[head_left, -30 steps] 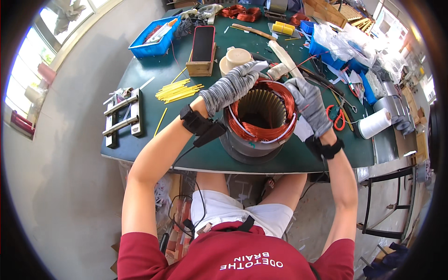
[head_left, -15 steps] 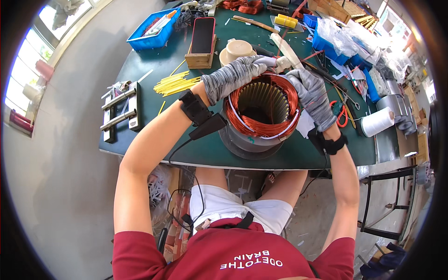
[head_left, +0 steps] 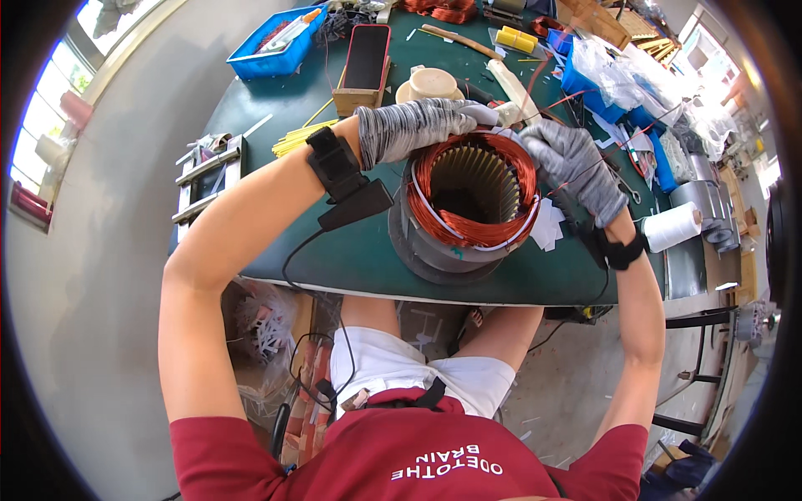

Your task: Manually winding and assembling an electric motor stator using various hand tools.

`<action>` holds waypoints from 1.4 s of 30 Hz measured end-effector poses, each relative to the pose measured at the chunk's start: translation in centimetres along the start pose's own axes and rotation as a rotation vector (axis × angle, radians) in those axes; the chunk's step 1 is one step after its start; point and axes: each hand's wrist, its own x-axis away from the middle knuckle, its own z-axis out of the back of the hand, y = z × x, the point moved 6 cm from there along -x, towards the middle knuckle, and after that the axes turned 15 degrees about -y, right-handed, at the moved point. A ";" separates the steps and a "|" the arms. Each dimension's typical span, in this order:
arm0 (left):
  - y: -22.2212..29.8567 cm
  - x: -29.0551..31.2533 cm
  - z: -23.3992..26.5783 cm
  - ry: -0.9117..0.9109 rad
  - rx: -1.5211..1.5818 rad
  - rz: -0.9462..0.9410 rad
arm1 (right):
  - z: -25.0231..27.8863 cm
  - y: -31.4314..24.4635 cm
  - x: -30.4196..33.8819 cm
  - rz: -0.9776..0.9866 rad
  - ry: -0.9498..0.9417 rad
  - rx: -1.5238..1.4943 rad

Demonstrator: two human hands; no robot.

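A motor stator (head_left: 405, 238) stands upright on the table, with thick red copper windings (head_left: 472, 231) bulging round its top and white lacing over them. Its slotted bore (head_left: 476, 184) gapes upward. My left hand (head_left: 455, 119), in a grey knitted glove, reaches over the far rim, its fingers curled down at the windings. My right hand (head_left: 576, 159), also gloved, is closed beside the far right of the windings. Thin reddish wires pass around and across this glove. What the fingertips of either hand pinch is hidden.
Beyond the stator are a round cream-coloured lid (head_left: 430, 83), a phone on a wooden block (head_left: 357, 102) and a white-handled mallet (head_left: 510, 88). Yellow sticks (head_left: 301, 138) and a metal frame (head_left: 209, 179) lie left. White thread (head_left: 672, 227) and blue bins (head_left: 597, 98) stand right.
My right hand has shifted right and slightly toward me, its wrist turning outward. My left hand stays at the far rim while its elbow swings left. The view has shifted a little.
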 end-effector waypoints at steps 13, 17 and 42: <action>-0.4 -1.4 0.2 0.294 -0.057 0.260 | 0.6 -0.5 0.0 -0.049 0.009 0.093; 2.0 -1.0 -0.9 0.011 -0.951 -0.015 | 0.3 -2.1 -0.1 0.334 -0.052 0.427; -3.7 -0.8 3.9 -0.015 -0.505 -0.174 | -0.3 0.8 -5.4 0.239 -0.191 0.211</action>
